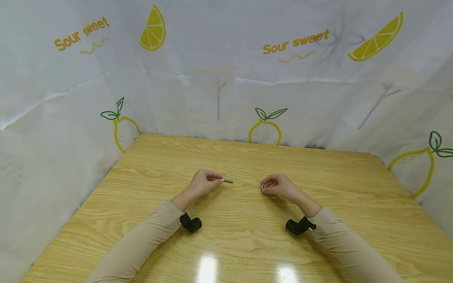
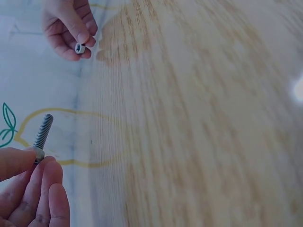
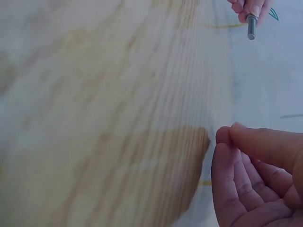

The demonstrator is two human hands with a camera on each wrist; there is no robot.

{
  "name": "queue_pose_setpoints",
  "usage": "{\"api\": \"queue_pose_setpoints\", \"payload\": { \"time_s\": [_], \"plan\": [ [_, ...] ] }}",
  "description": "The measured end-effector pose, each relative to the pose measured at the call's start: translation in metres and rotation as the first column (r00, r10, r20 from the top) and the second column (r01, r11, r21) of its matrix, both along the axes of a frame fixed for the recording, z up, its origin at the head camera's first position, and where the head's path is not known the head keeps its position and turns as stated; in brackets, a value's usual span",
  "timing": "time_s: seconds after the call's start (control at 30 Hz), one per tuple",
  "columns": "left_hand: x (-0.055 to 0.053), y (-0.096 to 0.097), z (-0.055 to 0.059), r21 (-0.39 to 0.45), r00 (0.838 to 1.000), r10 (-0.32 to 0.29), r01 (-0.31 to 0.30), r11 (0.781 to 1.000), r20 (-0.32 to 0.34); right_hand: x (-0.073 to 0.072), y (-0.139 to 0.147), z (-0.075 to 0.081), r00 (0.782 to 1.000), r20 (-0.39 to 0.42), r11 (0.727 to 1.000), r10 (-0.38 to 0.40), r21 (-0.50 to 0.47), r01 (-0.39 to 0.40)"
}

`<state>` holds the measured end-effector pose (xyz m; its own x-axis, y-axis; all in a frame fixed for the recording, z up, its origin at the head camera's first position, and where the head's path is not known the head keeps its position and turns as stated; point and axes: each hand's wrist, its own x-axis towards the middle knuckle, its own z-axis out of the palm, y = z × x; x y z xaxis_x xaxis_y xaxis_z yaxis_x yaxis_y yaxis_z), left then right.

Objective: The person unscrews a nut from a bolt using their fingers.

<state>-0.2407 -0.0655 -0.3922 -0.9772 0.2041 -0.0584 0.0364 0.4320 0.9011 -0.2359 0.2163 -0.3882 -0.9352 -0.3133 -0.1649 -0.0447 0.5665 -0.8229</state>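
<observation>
My left hand [image 1: 201, 183] pinches a metal bolt [image 1: 228, 181] by its head, between thumb and fingertips. In the left wrist view the bolt's threaded shank [image 2: 44, 129] points up and away from the fingers. Across from it, my right hand [image 1: 282, 187] holds a small metal nut [image 1: 263, 186] at its fingertips, the hole facing outward. The left wrist view also shows this nut [image 2: 80, 48], at the top left. In the right wrist view the fingers hide the nut, while the bolt [image 3: 252, 27] appears at the top. A gap separates bolt and nut; both are held above the table.
Beneath the hands lies a wood-grain table [image 1: 244, 251], with bright reflections along its near side. A white cloth with lemon prints [image 1: 198, 102] hangs behind and beside it. Black wrist mounts [image 1: 191, 224] sit at both sleeve cuffs.
</observation>
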Motion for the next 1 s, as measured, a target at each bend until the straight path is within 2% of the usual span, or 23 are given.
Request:
{"api": "queue_pose_setpoints", "payload": {
  "time_s": [0.2, 0.63, 1.0],
  "plan": [
    [0.0003, 0.0000, -0.0006, 0.005, 1.000, -0.006, 0.006, 1.000, -0.002, 0.0012, 0.0008, 0.0001, 0.999, -0.028, 0.999, 0.038, 0.024, -0.038],
    [0.0012, -0.0002, 0.0004, -0.005, 1.000, -0.004, 0.004, 1.000, 0.022, 0.0013, -0.0017, 0.0009, 0.995, -0.085, 0.988, 0.049, 0.151, -0.035],
    [0.0016, 0.0001, 0.0007, -0.018, 1.000, -0.001, 0.001, 1.000, 0.024, 0.0021, -0.0030, 0.0001, 0.992, -0.101, 0.985, 0.071, 0.164, -0.053]
  ]
}}
